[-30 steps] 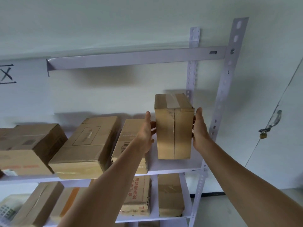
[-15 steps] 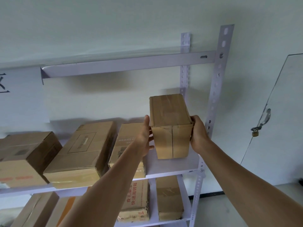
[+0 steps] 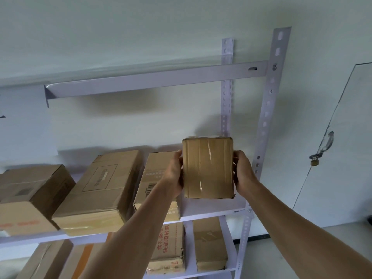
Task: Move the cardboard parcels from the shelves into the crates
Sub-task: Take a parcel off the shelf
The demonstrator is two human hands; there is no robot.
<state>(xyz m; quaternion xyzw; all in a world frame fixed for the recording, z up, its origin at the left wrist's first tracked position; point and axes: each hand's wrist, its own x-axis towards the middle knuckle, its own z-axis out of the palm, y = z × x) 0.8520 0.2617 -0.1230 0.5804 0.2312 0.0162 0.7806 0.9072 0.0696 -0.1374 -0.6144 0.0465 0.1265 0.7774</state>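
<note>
Two bare forearms reach up from the bottom edge of the view. The left hand [image 3: 174,174] and the right hand [image 3: 242,174] grip a small cardboard parcel [image 3: 208,168] between them, one on each side, with the fingers curled round its edges. The parcel's broad taped face is turned toward the camera. It is held at the right end of the middle shelf [image 3: 213,208], and its lower edge shows above a bare strip of shelf board. Whether it still touches the board cannot be told.

Just right of the right hand stands the front upright [image 3: 267,109] of the rack, pierced with holes. To the left, the left hand overlaps a parcel with a barcode [image 3: 153,178]. Beyond that parcel lie a large flat parcel [image 3: 100,190], tilted, and another parcel [image 3: 30,198] at the left edge.

On the shelf below, a parcel with red print [image 3: 168,248] and a plain parcel [image 3: 210,244] stand side by side.

Above the held parcel there is open space up to the top beam [image 3: 153,80]. The rear upright [image 3: 226,87] stands against the pale wall behind. Farther right is a white door [image 3: 342,158] with a padlock [image 3: 314,162] on its hasp.
</note>
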